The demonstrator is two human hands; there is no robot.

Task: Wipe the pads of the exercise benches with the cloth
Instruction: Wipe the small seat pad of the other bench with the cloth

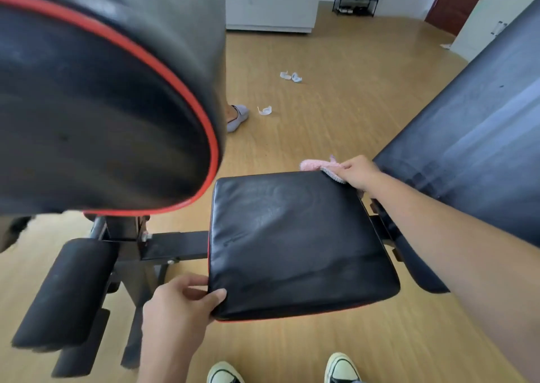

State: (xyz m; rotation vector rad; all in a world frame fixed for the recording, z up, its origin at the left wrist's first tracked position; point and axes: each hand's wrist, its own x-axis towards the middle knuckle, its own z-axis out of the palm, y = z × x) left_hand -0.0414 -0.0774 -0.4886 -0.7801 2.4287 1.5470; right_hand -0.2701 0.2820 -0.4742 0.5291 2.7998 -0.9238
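Note:
A black square seat pad (295, 242) with red trim fills the middle of the view. My left hand (181, 306) grips its near left corner, thumb on top. My right hand (358, 172) presses a pink cloth (317, 165) against the pad's far right corner. A large black pad with red piping (96, 105) looms close at the upper left. The long black back pad (479, 137) of the bench slopes up at the right.
A black foam roller (64, 292) and the metal frame (163, 248) sit at the lower left. Another person's slippered foot (236, 116) stands beyond the pad. White scraps (290, 76) lie on the wooden floor. My shoes (340, 369) show at the bottom.

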